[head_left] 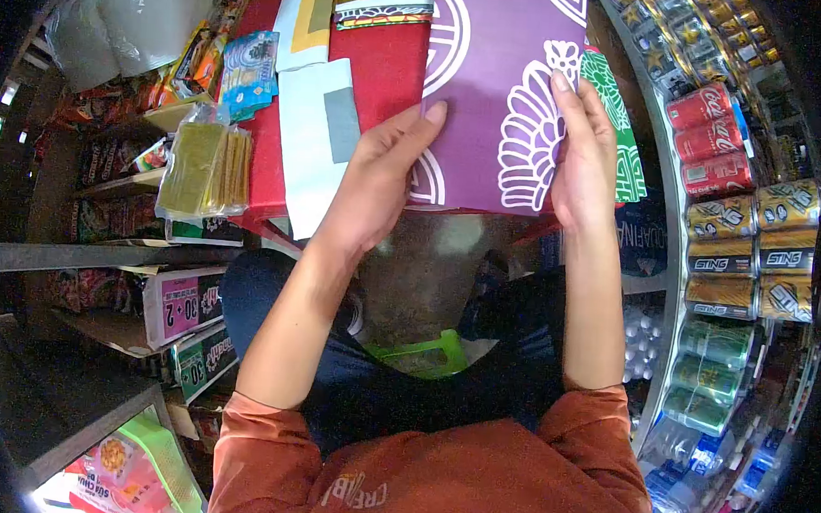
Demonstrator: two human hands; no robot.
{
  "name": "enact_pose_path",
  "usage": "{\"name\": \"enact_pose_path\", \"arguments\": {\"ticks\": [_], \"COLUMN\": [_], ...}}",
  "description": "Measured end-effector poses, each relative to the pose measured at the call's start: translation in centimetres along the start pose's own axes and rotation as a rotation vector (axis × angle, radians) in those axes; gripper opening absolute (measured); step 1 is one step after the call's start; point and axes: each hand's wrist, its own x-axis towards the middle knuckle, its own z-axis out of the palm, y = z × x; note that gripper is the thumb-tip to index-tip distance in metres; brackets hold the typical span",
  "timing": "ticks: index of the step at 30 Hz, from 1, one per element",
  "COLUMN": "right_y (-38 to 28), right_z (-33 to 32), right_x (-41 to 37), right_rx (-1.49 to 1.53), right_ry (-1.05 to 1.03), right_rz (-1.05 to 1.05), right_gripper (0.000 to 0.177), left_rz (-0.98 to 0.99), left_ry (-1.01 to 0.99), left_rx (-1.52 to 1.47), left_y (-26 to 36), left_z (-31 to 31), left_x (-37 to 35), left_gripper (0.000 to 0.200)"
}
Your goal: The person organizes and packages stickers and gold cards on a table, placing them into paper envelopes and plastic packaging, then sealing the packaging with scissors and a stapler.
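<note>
A purple sheet (pixel 478 121) with white floral and round line patterns, flat and paper-like, lies over a red table surface (pixel 378 78). My left hand (pixel 384 167) grips its left side, thumb on top and the other fingers partly hidden. At the right edge, my right hand (pixel 585 159) holds the sheet, its fingers along the border. A green patterned sheet (pixel 630 170) shows under the right side. Left of the purple sheet are a white envelope-like paper (pixel 305 172) with a grey patch and another white paper (pixel 296 51) with a yellow patch.
Shelves of packets (pixel 206 167) and boxes (pixel 180 305) stand at left. On the right are stacked red cans (pixel 714 142), gold cans (pixel 721 259), green cans (pixel 706 374) and bottles (pixel 682 475). A green plastic stool (pixel 438 353) shows below the table, between my legs.
</note>
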Motion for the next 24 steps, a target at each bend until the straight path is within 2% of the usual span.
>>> {"name": "enact_pose_path", "arguments": {"ticks": [3,6,9,15,18,21,24], "right_y": [-0.2,0.4,0.5,0.5,0.7,0.6,0.6], "right_z": [0.7,0.6,0.0,0.2,-0.1,-0.4,-0.6], "right_x": [-0.5,-0.3,0.2,0.2,0.4,0.6,0.6], "right_rx": [-0.009,-0.005,0.006,0.015,-0.007,-0.001,0.027], "right_ry": [0.029,0.052,0.102,0.137,0.146,0.171,0.146], "right_rz": [0.026,-0.041,-0.053,-0.078,-0.091,-0.131,-0.077], "right_gripper": [0.024,0.024,0.021,0.019,0.02,0.021,0.024], "left_rz": [0.006,0.051,0.07,0.059,0.116,-0.001,-0.021], "left_ry": [-0.05,0.007,0.014,-0.027,-0.068,-0.109,-0.139], "left_rx": [0.011,0.14,0.519,0.514,0.343,0.201,0.203], "left_y": [-0.4,-0.2,-0.3,-0.5,-1.2,-0.4,-0.4], "left_z": [-0.9,-0.4,-0.8,-1.0,-0.4,0.6,0.2], "left_x": [0.3,0.1,0.1,0.1,0.3,-0.4,-0.3], "left_gripper": [0.043,0.038,0.035,0.033,0.033,0.035,0.04]}}
